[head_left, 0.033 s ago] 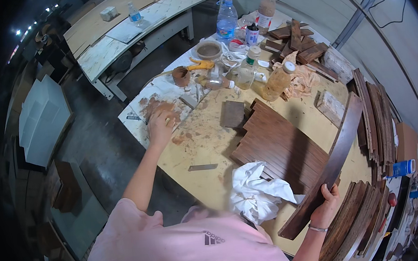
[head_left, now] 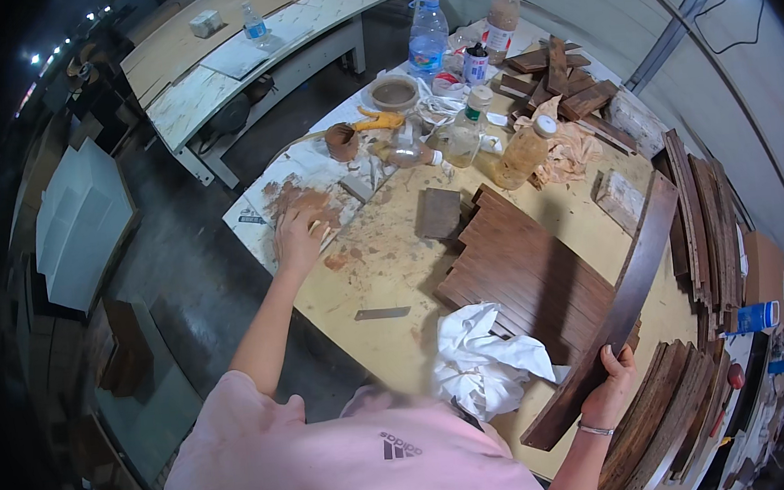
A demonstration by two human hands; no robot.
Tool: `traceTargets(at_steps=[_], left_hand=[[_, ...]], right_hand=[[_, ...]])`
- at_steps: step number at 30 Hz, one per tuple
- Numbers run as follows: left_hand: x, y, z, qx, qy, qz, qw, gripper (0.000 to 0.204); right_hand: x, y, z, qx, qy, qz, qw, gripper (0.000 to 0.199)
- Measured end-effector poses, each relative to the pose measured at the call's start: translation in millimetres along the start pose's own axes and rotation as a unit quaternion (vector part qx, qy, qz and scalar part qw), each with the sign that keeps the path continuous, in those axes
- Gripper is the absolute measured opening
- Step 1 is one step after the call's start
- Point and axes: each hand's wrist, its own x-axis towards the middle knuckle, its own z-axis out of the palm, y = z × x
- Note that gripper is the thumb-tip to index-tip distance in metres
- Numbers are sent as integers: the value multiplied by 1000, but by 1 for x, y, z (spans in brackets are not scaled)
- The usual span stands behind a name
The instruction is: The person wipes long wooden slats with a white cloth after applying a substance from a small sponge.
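Observation:
My right hand [head_left: 609,388] grips the lower part of a long dark-brown wooden plank [head_left: 631,292], which slants up and away to the right. My left hand [head_left: 297,240] is low over a smeared patch of reddish-brown putty or powder [head_left: 313,203] at the table's left edge. Its fingers are curled, and a small pale strip shows beside them; what it is I cannot make out. Between my hands lie a panel of narrow brown wood strips [head_left: 526,257], a crumpled white cloth [head_left: 484,367], a thin flat metal blade [head_left: 383,313] and a dark rectangular block [head_left: 440,213].
Toward the back stand a brown cup [head_left: 341,142], a round bowl [head_left: 393,93], an orange glove [head_left: 378,118], a jar of yellowish liquid [head_left: 525,153] and several bottles. Wood offcuts [head_left: 588,98] lie at the far right. Stacked planks [head_left: 654,413] line the right side.
My left hand has shifted slightly over the brown patch. The plank stays in my right hand.

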Motion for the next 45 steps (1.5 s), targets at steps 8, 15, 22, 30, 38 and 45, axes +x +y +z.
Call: traceTargets(at_steps=[8,15,22,30,38,45], left_hand=[[-8,-19,25,6,-12,-13,1000,30],[-23,152,15,-426,-158,27,890,15],[-65,333,-7,-520,-207,264,786,10],[-146,300,-30,-467,-318,456,688,13],[-114,324,-32,-493,-274,424,708,14],[-104,325,-25,-483,-240,377,753,12]], right_hand=[[-2,2,16,-7,-32,19,999,11],[0,-3,14,5,-20,42,999,5],[1,-26,20,35,-7,28,999,9],[29,-40,-9,24,54,-52,997,12],[29,-36,-5,58,45,-22,997,11],[0,-24,-3,31,-22,32,999,5]])
